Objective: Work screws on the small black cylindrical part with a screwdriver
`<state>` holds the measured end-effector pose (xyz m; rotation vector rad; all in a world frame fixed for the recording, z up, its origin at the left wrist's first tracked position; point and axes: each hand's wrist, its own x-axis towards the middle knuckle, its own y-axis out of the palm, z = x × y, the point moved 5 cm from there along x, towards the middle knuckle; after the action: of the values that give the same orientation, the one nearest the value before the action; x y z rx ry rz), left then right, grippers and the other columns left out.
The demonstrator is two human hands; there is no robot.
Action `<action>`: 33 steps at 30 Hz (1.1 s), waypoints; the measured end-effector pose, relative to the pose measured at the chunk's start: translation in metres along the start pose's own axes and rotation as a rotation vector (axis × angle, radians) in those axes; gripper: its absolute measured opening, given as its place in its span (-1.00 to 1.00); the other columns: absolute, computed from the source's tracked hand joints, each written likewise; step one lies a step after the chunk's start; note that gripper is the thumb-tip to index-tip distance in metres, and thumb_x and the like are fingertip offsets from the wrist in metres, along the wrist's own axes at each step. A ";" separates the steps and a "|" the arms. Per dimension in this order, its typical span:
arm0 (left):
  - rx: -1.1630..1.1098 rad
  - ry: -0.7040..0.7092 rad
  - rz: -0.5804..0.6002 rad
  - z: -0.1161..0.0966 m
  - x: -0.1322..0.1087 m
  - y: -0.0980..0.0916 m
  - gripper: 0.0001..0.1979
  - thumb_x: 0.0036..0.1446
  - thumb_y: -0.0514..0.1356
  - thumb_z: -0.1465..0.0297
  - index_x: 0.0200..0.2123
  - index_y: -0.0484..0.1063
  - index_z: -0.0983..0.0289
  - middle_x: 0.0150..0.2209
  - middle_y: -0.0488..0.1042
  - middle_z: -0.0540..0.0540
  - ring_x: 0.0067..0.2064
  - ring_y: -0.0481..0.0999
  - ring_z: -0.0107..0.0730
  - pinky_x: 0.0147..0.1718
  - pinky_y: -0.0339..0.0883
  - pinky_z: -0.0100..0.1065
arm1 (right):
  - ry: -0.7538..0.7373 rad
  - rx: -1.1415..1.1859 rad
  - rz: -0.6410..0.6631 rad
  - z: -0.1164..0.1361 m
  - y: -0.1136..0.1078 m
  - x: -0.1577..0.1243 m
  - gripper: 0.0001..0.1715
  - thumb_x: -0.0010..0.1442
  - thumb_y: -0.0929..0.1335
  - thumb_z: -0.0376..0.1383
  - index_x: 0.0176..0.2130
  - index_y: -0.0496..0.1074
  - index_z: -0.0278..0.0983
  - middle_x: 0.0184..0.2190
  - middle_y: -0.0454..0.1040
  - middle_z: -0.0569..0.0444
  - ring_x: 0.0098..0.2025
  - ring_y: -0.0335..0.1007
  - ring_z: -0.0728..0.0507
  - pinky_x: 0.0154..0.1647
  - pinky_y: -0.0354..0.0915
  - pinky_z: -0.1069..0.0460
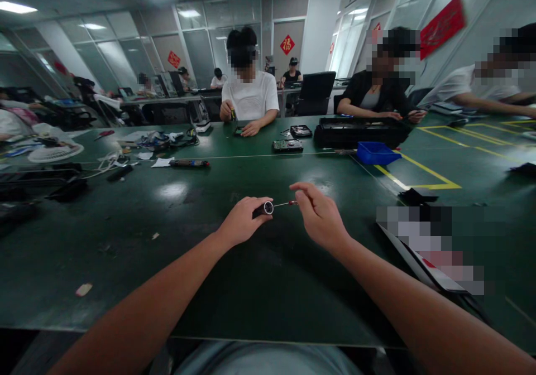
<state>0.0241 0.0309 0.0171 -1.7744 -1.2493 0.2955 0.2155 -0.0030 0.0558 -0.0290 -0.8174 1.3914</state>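
Note:
My left hand (243, 220) is closed around a short black handle with a silver ring at its end (264, 208), held level above the green table (167, 241). My right hand (318, 214) pinches a thin metal bit with a red collar (287, 203) whose tip points into the handle's open end. Both hands hover close together over the middle of the table. How far the bit sits in the handle I cannot tell.
A black screwdriver (189, 163) lies farther back. A blue bin (376, 153), a black case (360, 131) and hard drives (287, 145) sit beyond. A flat pixelated object (427, 246) lies at my right. People work across the table; cables clutter the left (113, 163).

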 end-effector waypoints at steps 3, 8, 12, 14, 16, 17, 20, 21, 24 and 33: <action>-0.006 -0.009 -0.009 0.000 0.000 -0.001 -0.58 0.22 0.27 0.32 0.15 0.41 0.13 -0.03 0.52 0.07 -0.03 0.45 -0.19 -0.01 0.30 -0.17 | 0.079 0.206 -0.071 -0.008 0.003 0.001 -0.73 0.32 0.30 -0.14 -0.08 0.41 -0.24 -0.31 0.55 0.01 -0.28 0.49 -0.15 -0.24 0.35 -0.06; 0.020 0.053 -0.006 -0.003 0.003 -0.001 -0.58 0.21 0.29 0.35 0.14 0.41 0.15 -0.03 0.53 0.07 -0.01 0.45 -0.20 0.03 0.29 -0.17 | 0.224 0.497 -0.108 -0.026 0.012 0.005 -0.69 0.28 0.32 -0.07 -0.25 0.47 -0.24 -0.39 0.49 0.05 -0.34 0.45 -0.11 -0.21 0.39 -0.07; 0.062 0.157 -0.019 -0.008 0.005 -0.003 -0.57 0.22 0.28 0.35 0.15 0.39 0.12 0.01 0.52 0.06 0.03 0.44 -0.22 0.09 0.24 -0.14 | 0.462 0.774 -0.142 -0.045 0.018 0.007 -0.71 0.23 0.34 -0.07 -0.34 0.43 -0.23 -0.47 0.41 0.10 -0.45 0.36 -0.07 -0.31 0.41 -0.04; 0.087 0.163 -0.013 -0.008 0.006 -0.003 -0.57 0.22 0.29 0.33 0.15 0.39 0.12 0.00 0.53 0.06 0.03 0.45 -0.22 0.08 0.23 -0.12 | 0.547 0.807 -0.136 -0.052 0.021 0.007 -0.71 0.22 0.34 -0.08 -0.39 0.40 -0.23 -0.54 0.34 0.14 -0.51 0.29 -0.05 -0.39 0.39 -0.02; 0.109 0.150 0.012 -0.007 0.007 -0.001 -0.58 0.21 0.29 0.31 0.13 0.40 0.13 -0.02 0.54 0.06 0.00 0.46 -0.20 0.06 0.23 -0.11 | 0.504 0.744 -0.185 -0.056 0.016 0.009 -0.73 0.23 0.33 -0.10 -0.39 0.39 -0.23 -0.52 0.34 0.14 -0.51 0.27 -0.04 -0.42 0.36 0.01; 0.115 0.140 0.023 -0.007 0.007 0.000 -0.58 0.21 0.29 0.31 0.13 0.40 0.12 -0.03 0.54 0.06 0.00 0.46 -0.19 0.06 0.23 -0.10 | 0.452 0.693 -0.206 -0.056 0.014 0.009 -0.73 0.24 0.33 -0.09 -0.37 0.40 -0.22 -0.50 0.37 0.14 -0.49 0.29 -0.05 -0.41 0.35 0.01; 0.114 0.107 0.033 -0.006 0.006 0.001 -0.60 0.22 0.28 0.31 0.13 0.40 0.12 -0.03 0.54 0.07 0.00 0.46 -0.18 0.06 0.23 -0.09 | 0.353 0.593 -0.208 -0.052 0.010 0.010 -0.71 0.27 0.30 -0.06 -0.32 0.40 -0.22 -0.45 0.41 0.11 -0.44 0.34 -0.07 -0.37 0.36 0.00; 0.109 0.093 0.030 -0.006 0.006 0.001 -0.60 0.22 0.28 0.31 0.13 0.40 0.13 -0.02 0.54 0.07 -0.01 0.45 -0.18 0.05 0.24 -0.09 | 0.330 0.570 -0.195 -0.050 0.010 0.010 -0.70 0.28 0.30 -0.06 -0.31 0.40 -0.22 -0.44 0.43 0.10 -0.42 0.36 -0.07 -0.35 0.37 -0.01; 0.089 0.073 0.023 -0.006 0.005 0.002 -0.59 0.22 0.27 0.30 0.13 0.40 0.15 -0.02 0.54 0.08 -0.02 0.45 -0.18 0.03 0.25 -0.10 | 0.257 0.477 -0.150 -0.039 0.008 0.009 -0.69 0.29 0.29 -0.05 -0.27 0.41 -0.23 -0.42 0.45 0.08 -0.39 0.40 -0.09 -0.31 0.37 -0.04; 0.091 0.080 -0.004 -0.006 0.004 0.001 -0.58 0.20 0.29 0.30 0.13 0.41 0.12 -0.02 0.54 0.07 0.00 0.45 -0.18 0.04 0.25 -0.11 | 0.133 0.217 -0.072 -0.014 0.007 0.004 -0.71 0.32 0.25 -0.09 -0.25 0.39 -0.24 -0.40 0.52 0.04 -0.36 0.47 -0.13 -0.27 0.37 -0.06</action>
<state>0.0305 0.0304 0.0207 -1.6894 -1.1649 0.2718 0.2167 0.0079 0.0437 0.0742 -0.5492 1.3879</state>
